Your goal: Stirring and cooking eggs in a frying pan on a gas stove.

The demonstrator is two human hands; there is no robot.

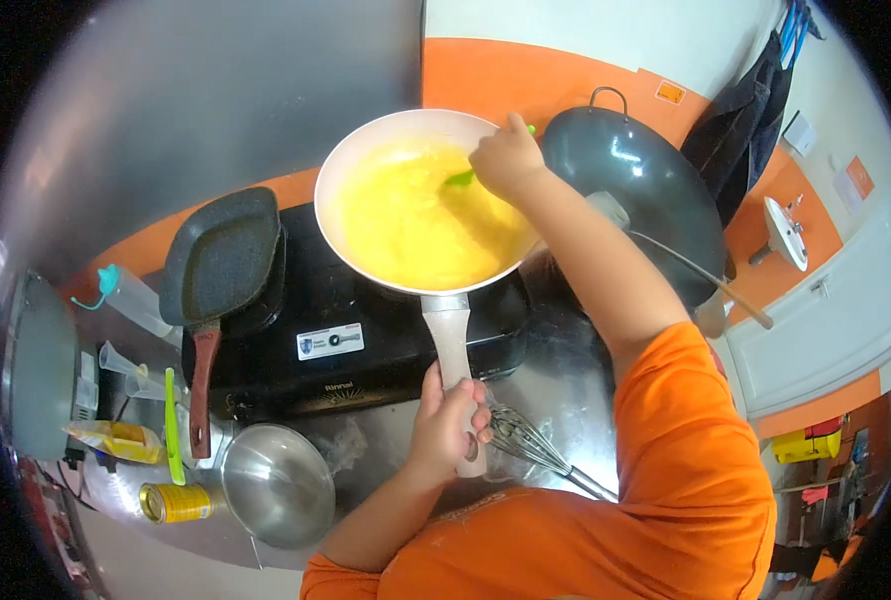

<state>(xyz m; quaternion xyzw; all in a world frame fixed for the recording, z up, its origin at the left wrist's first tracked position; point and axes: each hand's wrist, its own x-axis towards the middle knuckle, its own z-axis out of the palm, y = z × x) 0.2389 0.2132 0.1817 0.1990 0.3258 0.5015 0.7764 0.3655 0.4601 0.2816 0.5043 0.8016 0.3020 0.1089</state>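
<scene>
My left hand (449, 420) is closed around the pale handle of a white-lined frying pan (344, 131). The pan stands at the right side of a black gas stove (265, 375); whether it touches the burner cannot be seen. A yellow, thick-looking liquid (415, 225) covers the pan's bottom. My right hand (509, 157), over the pan's upper right wall, grips a green spatula (460, 178) whose blade dips into the liquid; most of its handle is hidden by the hand. Below the stove, a wire whisk (528, 442) lies on the steel counter close to my left hand.
A square grill pan (224, 255) sits on the stove's left side. A steel bowl (279, 484), a yellow can (175, 502), a green utensil (172, 427) and a squeeze bottle (138, 304) stand or lie left. A large wok (633, 187) with a long-handled ladle (697, 274) is at right.
</scene>
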